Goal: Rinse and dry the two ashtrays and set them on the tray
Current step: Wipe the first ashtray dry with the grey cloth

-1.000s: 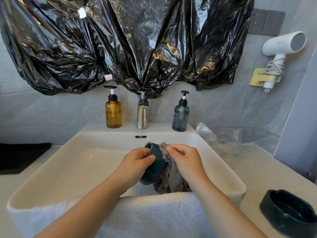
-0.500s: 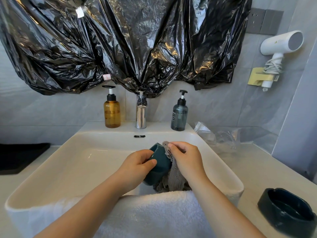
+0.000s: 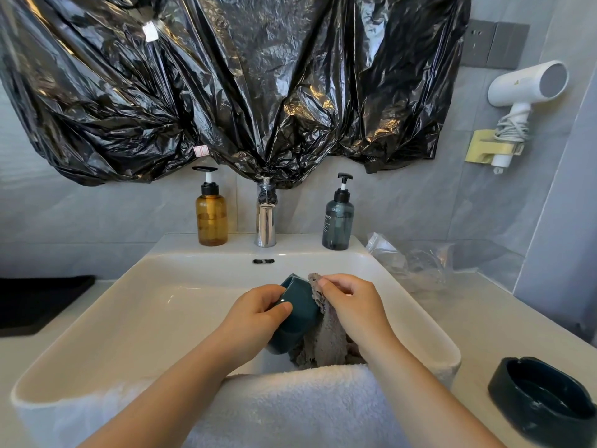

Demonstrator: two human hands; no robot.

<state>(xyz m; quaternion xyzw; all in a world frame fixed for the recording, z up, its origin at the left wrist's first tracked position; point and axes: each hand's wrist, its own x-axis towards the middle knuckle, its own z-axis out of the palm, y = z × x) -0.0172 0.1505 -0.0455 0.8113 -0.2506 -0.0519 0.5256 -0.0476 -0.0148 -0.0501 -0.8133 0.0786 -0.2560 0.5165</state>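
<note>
Teal ashtray [image 3: 298, 310] is being gripped on edge above the sink [image 3: 145, 312] by the left hand [image 3: 255, 310], thumb and fingers curled round it. The right hand [image 3: 352, 305] is pinching a grey cloth [image 3: 326, 337] against its side. A second ashtray [image 3: 546, 399] is lying on the surface [image 3: 468, 318], far right.

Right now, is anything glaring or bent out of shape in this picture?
Head view: light glints off the black plastic sheet and the chrome tap; the wide lens bows the rim of the sink; the left hand, right hand, teal ashtray and grey cloth are sharp.
</note>
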